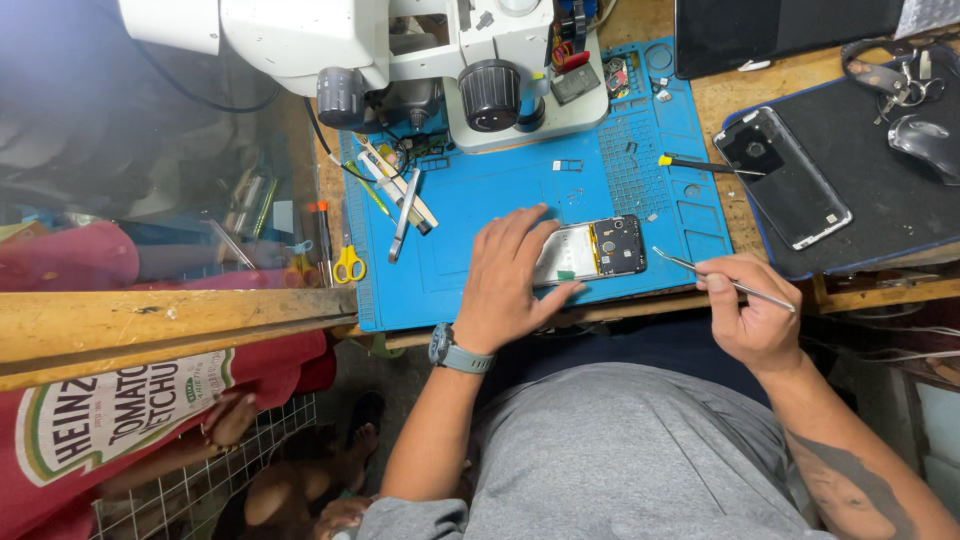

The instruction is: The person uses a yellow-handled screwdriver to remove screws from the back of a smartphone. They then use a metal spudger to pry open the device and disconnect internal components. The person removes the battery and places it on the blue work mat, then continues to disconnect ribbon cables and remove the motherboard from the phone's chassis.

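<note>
Head view, looking down on my two hands at a wooden workbench (770,85). My left hand (510,275), a grey watch (455,352) on its wrist, lies flat with fingers spread over the left part of an opened phone (600,250), pressing it against the blue work mat (500,190); the phone sits near the mat's front edge, toward its right corner, its exposed circuit board and battery facing up. My right hand (750,315) is closed around metal tweezers (715,278) — the tips point left toward the phone's right end, just beside it but not touching. At the mat's back edge stands a white microscope (400,50). Near the mat's left edge lie loose hand tools (400,205), and yellow-handled scissors (349,265) rest just off it. On the bench's right side, a dark pad (880,180) carries a second phone (795,178), face down — a yellow-tipped screwdriver (700,165) lies between it and the mat.
</note>
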